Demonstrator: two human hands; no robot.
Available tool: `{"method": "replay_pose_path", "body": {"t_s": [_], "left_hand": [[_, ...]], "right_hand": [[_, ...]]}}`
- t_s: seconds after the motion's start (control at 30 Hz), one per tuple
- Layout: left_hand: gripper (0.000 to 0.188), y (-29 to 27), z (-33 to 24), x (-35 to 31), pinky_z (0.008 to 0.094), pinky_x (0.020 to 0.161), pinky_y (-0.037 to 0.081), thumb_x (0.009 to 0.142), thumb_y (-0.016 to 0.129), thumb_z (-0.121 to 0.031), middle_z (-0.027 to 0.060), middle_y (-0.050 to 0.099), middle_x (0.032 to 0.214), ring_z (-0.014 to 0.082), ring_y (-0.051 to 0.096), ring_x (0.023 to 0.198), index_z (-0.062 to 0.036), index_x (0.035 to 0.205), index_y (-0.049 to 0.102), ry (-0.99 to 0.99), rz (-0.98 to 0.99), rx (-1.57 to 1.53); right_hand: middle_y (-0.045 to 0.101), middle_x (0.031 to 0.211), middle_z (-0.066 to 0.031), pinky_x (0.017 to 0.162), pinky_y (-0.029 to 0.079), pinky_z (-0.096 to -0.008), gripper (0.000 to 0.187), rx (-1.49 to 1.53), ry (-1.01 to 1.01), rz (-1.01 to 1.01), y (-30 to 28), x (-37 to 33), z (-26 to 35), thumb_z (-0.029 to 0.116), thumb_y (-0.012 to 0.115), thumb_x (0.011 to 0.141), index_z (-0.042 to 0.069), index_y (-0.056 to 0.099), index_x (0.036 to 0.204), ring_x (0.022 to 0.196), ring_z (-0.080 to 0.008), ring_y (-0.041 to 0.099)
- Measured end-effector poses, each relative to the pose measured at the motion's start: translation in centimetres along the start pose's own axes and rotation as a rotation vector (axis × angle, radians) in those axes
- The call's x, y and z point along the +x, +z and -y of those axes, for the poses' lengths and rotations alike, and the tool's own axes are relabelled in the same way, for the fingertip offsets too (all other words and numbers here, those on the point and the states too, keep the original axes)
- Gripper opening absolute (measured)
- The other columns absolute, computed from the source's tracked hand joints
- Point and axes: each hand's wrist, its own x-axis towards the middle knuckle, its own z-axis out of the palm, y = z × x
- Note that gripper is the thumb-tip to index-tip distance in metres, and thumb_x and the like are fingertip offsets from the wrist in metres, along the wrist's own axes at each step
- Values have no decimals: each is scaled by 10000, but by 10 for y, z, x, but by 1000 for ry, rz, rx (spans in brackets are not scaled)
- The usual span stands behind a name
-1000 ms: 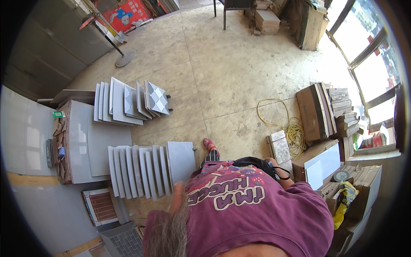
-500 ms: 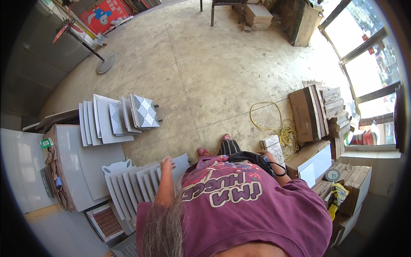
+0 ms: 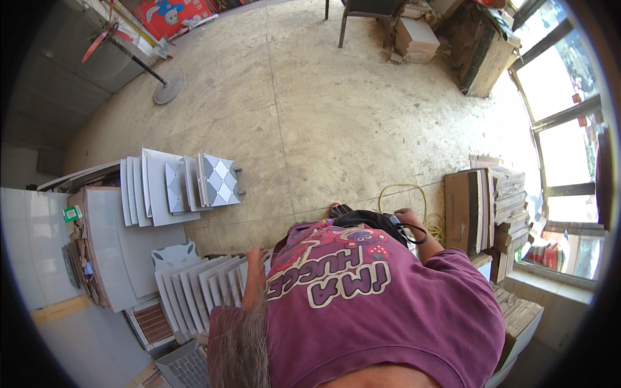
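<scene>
My left hand (image 3: 256, 255) hangs at my side with its fingers loosely apart and nothing seen in it, slightly blurred. Beside it stands a row of upright pale tiles (image 3: 210, 278), like sample boards in a rack. My right hand (image 3: 406, 216) is in front of me by a black bag (image 3: 369, 218), its fingers curled; what they hold, if anything, is hidden. A dark cord (image 3: 419, 230) loops by that wrist. Ahead on the left is a second row of sample tiles (image 3: 155, 184), ending in a grey-and-white diamond-patterned tile (image 3: 221, 181).
Cardboard boxes (image 3: 458, 210) are stacked on the right below the windows (image 3: 569, 155). A yellow hose (image 3: 404, 186) lies by them. Far off are a chair (image 3: 372, 8), stacked boxes (image 3: 417, 40) and a round-based stand (image 3: 169, 87). Large grey slabs (image 3: 116, 239) stand at left.
My view has shifted and turned, so the far objects sit lower and further right. My right hand has risen a little. The white bundle near it is now hidden.
</scene>
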Motion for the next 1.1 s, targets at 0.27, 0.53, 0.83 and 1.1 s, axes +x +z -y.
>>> {"method": "replay_pose_path", "body": {"t_s": [0.27,0.53,0.83,1.1], "left_hand": [[357,45,-35,-12,384,551,488,804,638,-272,72,548,882,235,577,701,-57,1077,557,-30,-124,-238],[277,36,-60,41,382,512,475,786,635,-202,75,525,799,239,565,629,-42,989,533,-220,-226,-233],[132,50,-251,145,314,393,405,806,586,-121,33,464,648,178,521,491,-63,809,468,-44,-170,-385],[222,57,-365,196,316,501,474,831,591,-191,37,560,791,171,579,614,-58,1003,546,29,-148,-314]], "right_hand": [[679,869,-89,582,528,-285,384,-117,-62,91,-38,115,120,243,605,796,6,621,1098,730,-170,664],[670,728,-91,605,496,-312,297,-367,-276,23,7,152,198,234,632,734,-20,688,878,679,-187,637],[694,837,-118,709,500,-298,340,-285,-271,87,52,196,320,251,693,748,-19,688,954,761,-176,644],[685,879,-163,709,499,-312,276,-452,-374,157,74,300,354,217,649,769,10,686,949,803,-220,653]]}}
